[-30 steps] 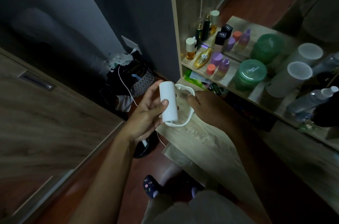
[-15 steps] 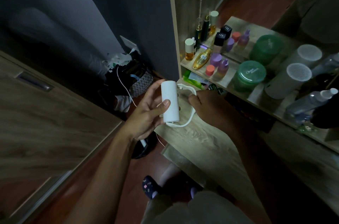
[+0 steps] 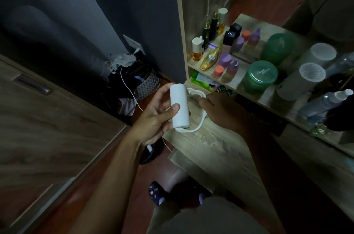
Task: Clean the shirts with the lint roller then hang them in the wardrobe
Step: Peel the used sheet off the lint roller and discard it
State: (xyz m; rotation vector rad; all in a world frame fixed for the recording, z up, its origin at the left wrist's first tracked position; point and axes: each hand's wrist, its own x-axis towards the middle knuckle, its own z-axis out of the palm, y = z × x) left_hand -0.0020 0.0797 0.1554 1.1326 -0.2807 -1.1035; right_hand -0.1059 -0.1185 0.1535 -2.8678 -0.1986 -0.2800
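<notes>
Left hand (image 3: 155, 113) grips white cylindrical lint roller (image 3: 179, 108) upright, thumb across front. Right hand (image 3: 223, 112) holds roller's white looped plastic handle (image 3: 199, 124) over pale wood-grain desk (image 3: 214, 149). Shelf behind carries green lidded plastic jar (image 3: 260, 77), amber bottles, purple-capped bottles. Dark patterned slipper (image 3: 156, 193) below on reddish floor.

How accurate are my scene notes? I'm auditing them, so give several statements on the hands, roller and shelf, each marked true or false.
1. The left hand grips the lint roller. True.
2. The right hand holds a shirt. False: it holds the roller's white handle.
3. A green-lidded jar stands on the shelf. True.
4. The lint roller lies on the floor. False: the hands hold it in the air.
</notes>
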